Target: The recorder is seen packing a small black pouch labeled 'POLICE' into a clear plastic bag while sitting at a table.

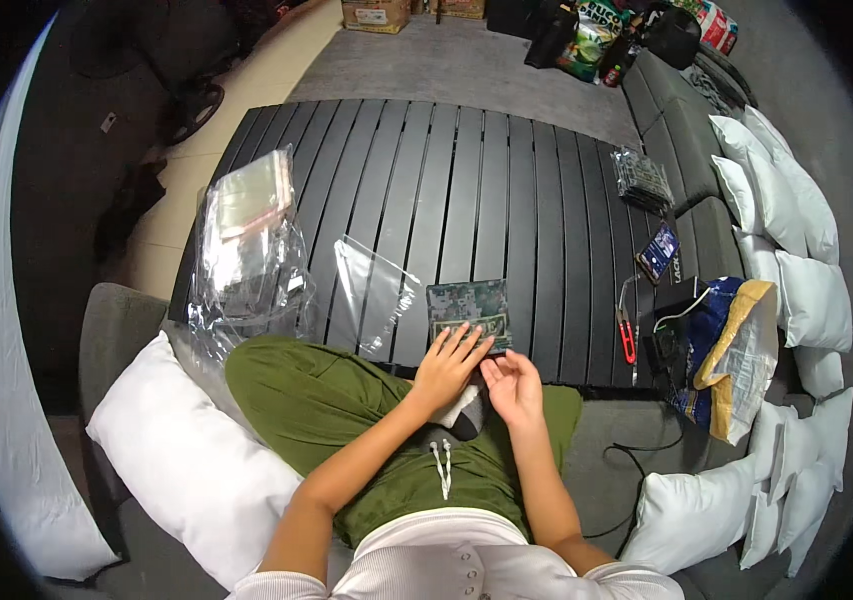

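A square, flat camouflage-patterned piece (467, 298), dark green and grey, lies at the near edge of the black slatted table (427, 180). I cannot tell whether it is a folded cloth or a pouch. My left hand (450, 368) rests on its lower part, fingers stretched out and spread. Beside its lower right corner is my right hand (515, 385), palm turned up, fingers loosely bent and apart, with nothing visible in them. Left of the piece lies a clear plastic bag (372, 290) with a strip along its slanted edge.
A pile of clear plastic packaging (252, 240) covers the table's left end. Wrapped camouflage pieces (642, 180) are stacked at the far right. Nearer are a phone (659, 252), a red-handled cutting tool (628, 340) and a blue-and-yellow sack (737, 350). White pillows (187, 460) flank my seat.
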`<action>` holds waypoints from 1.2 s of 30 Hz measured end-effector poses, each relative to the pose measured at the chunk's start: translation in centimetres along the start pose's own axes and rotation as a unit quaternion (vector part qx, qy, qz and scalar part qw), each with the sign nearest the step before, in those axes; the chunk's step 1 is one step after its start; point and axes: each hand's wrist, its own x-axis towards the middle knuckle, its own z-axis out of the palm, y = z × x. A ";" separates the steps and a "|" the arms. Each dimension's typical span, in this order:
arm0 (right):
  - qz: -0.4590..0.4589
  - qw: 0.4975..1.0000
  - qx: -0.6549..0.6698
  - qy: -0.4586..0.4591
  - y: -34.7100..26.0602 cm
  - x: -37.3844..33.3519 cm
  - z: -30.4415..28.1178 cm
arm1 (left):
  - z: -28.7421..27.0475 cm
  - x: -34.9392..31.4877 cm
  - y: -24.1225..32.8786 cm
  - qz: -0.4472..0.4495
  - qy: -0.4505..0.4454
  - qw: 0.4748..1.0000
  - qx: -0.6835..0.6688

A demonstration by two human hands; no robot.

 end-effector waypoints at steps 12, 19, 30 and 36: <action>-0.110 0.984 -0.139 0.001 1.8 0.6 1.2 | -0.3 0.6 -0.9 -0.007 0.045 0.999 -0.004; -0.153 0.983 -0.061 -0.080 3.4 0.9 3.3 | -1.5 1.8 0.8 -0.102 0.037 0.985 -0.134; -0.107 0.992 -0.066 -0.011 1.2 4.0 1.9 | -5.3 2.2 -3.4 -0.278 0.086 0.918 -0.268; -0.083 0.994 -0.076 0.000 0.4 3.0 0.9 | -3.3 -1.2 -10.7 -0.316 0.105 0.935 0.118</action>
